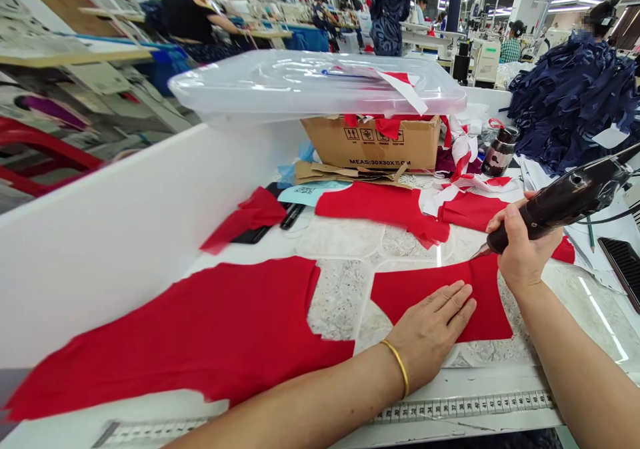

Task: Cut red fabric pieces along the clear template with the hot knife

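Flat on a red cloth panel [440, 299] near the front edge of the white desk [450, 386], a bare left hand [430, 329], fingers close together, pressing without gripping. Right hand [525, 249] closed around a black corded handheld cutter [565, 202], metal tip at the panel's far edge. Possible danger: cloth creeping under the tip, nicking panel or fingers. Toward the desk's far edge, loose red scraps [385, 206] in the way, before a cardboard box [370, 142] under a clear plastic lid [315, 82].

The person had one bare left hand [430, 332] and one bare right hand [525, 249]. There was one gold bangle [397, 367] and one black electric hand tool [560, 206]. Six red cloth pieces [190, 336] lay on the speckled white table top [340, 236]. There was one clear plastic lid [315, 84], one brown cardboard box [373, 142], one round black and silver jar [500, 150], one big heap of dark blue cloth [575, 99], and one white measuring tape [465, 407].
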{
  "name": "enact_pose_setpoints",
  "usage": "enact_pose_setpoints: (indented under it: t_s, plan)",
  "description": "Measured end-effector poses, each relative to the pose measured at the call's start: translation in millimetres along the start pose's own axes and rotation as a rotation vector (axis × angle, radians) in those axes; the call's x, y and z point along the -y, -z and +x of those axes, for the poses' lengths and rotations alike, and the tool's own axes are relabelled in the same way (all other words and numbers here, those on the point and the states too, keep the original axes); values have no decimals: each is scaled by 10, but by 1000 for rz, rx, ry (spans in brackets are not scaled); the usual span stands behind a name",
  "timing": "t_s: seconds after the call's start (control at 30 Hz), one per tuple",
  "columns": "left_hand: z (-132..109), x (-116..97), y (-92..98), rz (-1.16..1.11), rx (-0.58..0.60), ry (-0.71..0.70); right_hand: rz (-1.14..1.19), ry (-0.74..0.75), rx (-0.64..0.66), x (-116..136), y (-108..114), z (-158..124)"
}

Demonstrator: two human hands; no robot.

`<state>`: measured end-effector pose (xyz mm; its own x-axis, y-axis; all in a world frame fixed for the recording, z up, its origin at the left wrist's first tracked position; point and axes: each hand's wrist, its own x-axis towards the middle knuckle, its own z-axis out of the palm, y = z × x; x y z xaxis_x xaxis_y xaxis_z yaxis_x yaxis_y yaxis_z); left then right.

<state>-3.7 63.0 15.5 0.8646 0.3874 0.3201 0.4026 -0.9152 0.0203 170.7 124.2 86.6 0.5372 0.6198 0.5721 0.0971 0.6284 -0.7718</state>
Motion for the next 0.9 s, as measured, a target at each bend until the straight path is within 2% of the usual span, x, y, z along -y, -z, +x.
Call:
enact_pose_setpoints:
  t_s: [0.3,0.63,0.9]
  plan:
    - [20,-1,48,-51,85,21,-56,6,27,-3,4,-22]
    - [11,11,-15,-139,94,20,-83,41,-45,-81,162,161]
    - [19,21,0,-112,123,18,-120,59,-86,-118,176,178]
